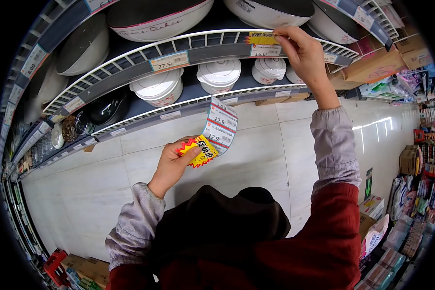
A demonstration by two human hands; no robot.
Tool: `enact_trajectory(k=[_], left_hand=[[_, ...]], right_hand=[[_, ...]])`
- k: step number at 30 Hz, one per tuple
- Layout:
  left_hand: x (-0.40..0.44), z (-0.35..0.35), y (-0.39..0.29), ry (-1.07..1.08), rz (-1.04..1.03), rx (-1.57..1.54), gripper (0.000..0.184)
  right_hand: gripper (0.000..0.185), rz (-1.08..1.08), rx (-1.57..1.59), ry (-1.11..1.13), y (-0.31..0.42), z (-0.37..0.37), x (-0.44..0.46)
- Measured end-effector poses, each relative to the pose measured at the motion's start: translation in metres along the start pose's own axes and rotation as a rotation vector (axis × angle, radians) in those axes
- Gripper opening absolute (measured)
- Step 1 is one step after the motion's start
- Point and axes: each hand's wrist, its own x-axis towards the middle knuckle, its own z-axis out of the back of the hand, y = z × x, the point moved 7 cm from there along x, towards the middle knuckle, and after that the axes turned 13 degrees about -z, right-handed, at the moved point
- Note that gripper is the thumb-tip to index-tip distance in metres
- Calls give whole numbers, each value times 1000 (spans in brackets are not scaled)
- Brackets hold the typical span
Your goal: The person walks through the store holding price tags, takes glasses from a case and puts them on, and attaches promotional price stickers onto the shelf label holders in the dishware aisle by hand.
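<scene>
My left hand [168, 166] is closed on a yellow starburst promotional tag [205, 153] with a red edge, and on a curling strip of printed price labels [220, 124] that rises behind it. At the upper shelf's front edge, my right hand [305, 57] pinches the right end of another yellow promotional tag [261, 38]. That tag sits just above a white price label [265, 51] reading 16.6 in the shelf rail. Whether the tag is tucked into the rail cannot be made out.
Large bowls [159, 21] stand on the upper shelf behind a white wire fence [212, 39]. White lidded pots [219, 75] line the shelf below. Cardboard boxes [374, 65] are at right, and pale floor tiles [246, 159] lie beneath my arms.
</scene>
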Motion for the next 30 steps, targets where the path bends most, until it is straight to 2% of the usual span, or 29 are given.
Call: enact_trajectory(k=[5, 24, 30], left_hand=[[1, 0, 2, -5, 28, 13, 20], [-1, -1, 10, -7, 50, -16, 20], [-1, -6, 10, 12, 45, -31, 21]], right_hand=[[12, 128, -127, -61, 15, -1, 1], [9, 249, -429, 14, 15, -5, 3], [14, 296, -521, 45, 8, -10, -2]])
